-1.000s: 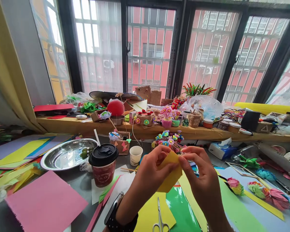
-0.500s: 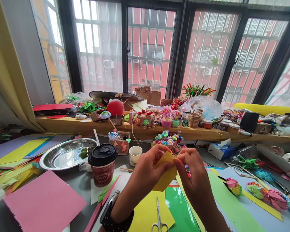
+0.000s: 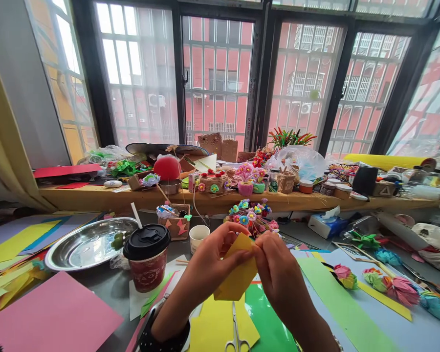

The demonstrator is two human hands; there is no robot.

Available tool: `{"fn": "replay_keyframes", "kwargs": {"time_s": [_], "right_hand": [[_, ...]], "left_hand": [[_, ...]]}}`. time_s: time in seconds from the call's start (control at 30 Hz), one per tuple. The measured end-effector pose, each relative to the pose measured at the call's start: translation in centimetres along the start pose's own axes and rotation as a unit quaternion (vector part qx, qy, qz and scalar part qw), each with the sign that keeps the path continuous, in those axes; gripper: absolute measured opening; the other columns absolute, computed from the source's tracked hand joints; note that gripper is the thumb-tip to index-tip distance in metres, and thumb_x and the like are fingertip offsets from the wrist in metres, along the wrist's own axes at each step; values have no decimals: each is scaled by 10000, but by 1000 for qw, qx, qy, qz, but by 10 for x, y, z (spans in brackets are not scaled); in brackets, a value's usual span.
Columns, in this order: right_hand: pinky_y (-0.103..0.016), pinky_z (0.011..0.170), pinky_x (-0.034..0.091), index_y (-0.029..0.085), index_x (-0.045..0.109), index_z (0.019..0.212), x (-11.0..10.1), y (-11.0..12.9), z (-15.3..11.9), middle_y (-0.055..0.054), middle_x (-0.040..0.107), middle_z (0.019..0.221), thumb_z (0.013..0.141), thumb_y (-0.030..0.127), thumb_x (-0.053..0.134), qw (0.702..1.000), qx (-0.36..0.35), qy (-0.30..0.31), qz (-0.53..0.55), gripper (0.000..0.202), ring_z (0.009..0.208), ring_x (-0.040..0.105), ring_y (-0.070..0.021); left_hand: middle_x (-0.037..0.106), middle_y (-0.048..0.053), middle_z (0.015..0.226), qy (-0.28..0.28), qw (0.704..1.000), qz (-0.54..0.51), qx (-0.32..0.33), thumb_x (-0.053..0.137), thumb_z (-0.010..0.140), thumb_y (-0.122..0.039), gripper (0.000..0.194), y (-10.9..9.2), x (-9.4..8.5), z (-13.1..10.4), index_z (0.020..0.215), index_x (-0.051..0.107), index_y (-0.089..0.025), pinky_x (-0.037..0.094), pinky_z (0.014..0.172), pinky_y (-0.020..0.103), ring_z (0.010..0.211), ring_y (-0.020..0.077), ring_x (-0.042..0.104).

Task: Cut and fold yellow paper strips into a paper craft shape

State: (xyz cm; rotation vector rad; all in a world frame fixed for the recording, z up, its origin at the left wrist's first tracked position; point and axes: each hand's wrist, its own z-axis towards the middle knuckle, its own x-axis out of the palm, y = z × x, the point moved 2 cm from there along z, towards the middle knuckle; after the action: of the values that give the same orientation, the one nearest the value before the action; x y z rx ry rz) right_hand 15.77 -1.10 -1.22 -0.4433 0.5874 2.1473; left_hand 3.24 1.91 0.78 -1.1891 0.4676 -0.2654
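Observation:
A folded yellow paper [image 3: 236, 278] is held up over the middle of the table. My left hand [image 3: 220, 259] grips it from the left, thumb across its front and fingers behind. At its right edge, my right hand [image 3: 276, 264] pinches it with the fingers curled in, close to the left thumb tip. Below the hands lie a yellow sheet [image 3: 209, 327] and small scissors [image 3: 236, 332], their handles toward me. A shiny green sheet [image 3: 266, 318] is partly hidden beneath the right forearm.
Left of the hands stand a lidded cup [image 3: 146, 261] with a straw, a metal tray [image 3: 84, 244] and a paper cup [image 3: 199, 238]. Pink paper [image 3: 56, 318] lies front left. Paper flowers [image 3: 403, 288] lie right; crafts crowd the sill [image 3: 150, 196].
The view has shifted slightly, so the scene sits further left and a little lower. The right hand's fingers have closed in more tightly at the paper's edge.

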Motion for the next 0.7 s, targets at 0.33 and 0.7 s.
{"fn": "replay_keyframes", "kwargs": {"time_s": [0.33,0.7], "right_hand": [[-231,506,378,205,393,659,-2,-3,1,-3,475,620,867,226,311,994,43,58,82,225,569,456,-134],[-253,536,396,205,370,655,-5,0,1,-15,463,653,876,218,273,993,1,92,70,242,596,446,-144]], "left_hand": [[554,3,785,-40,999,12,27,557,730,-292,224,-2,0,-2,911,464,-197,428,648,237,751,140,541],[541,-1,760,-35,997,-62,28,599,701,-288,297,0,0,-1,949,479,-177,411,607,214,704,116,538]]}}
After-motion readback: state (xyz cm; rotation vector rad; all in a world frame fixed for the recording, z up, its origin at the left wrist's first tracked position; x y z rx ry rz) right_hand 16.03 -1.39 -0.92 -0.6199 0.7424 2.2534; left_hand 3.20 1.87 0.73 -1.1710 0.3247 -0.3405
